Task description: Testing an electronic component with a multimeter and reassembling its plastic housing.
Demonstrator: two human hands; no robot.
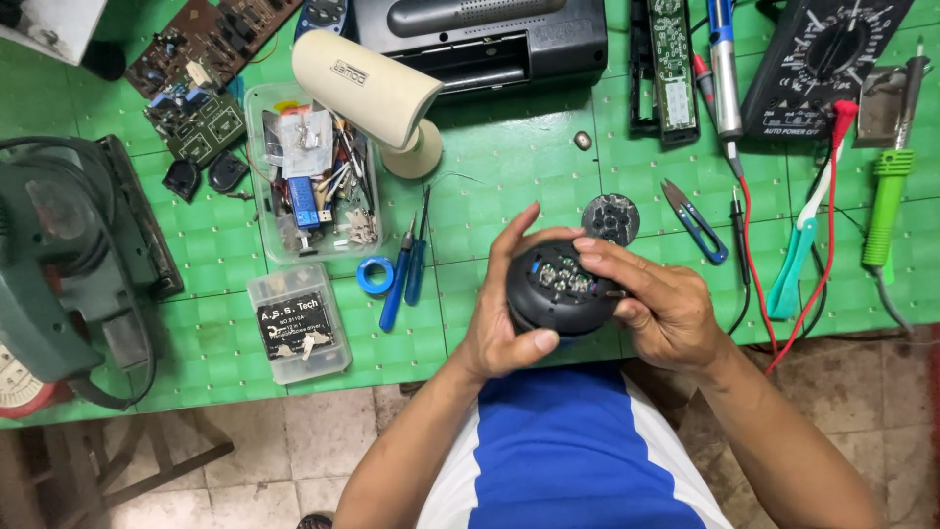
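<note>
Both hands wrapped around a round black housing (560, 291), held just above the near edge of the green tabletop (509, 167). Left hand (504, 313) cupping the housing's left and underside, thumb pressed along the lower rim, fingers curled over the top: a closed grip, clamped on the housing. Right hand (656, 304) closed on the right side, index finger laid across the open face, where small shiny parts sit on a dark board inside; hard to tell exactly what those parts are at this distance.

Just beyond the grip, a dark perforated disc (610, 217) flat on the tabletop. Right of it, blue-handled snips (697, 223), then red and black probe leads (746, 255) running toward a black multimeter (827, 64) at the far right. Further right, teal tweezers (795, 264) and a green-handled tool (886, 206).

Left of the grip, two blue screwdrivers (406, 263) side by side, with a blue tape roll (374, 275) touching them. Beyond those, a clear tray of small parts (311, 176) and a lidded clear box (297, 323) nearer the edge. Far from the grip, a cream cylindrical camera body on its stand (372, 93), a black radio-like case (490, 39), a green circuit strip (671, 64) and a blue soldering iron (725, 69). Far left, bare circuit boards (201, 73) and a green power tool (59, 264).
</note>
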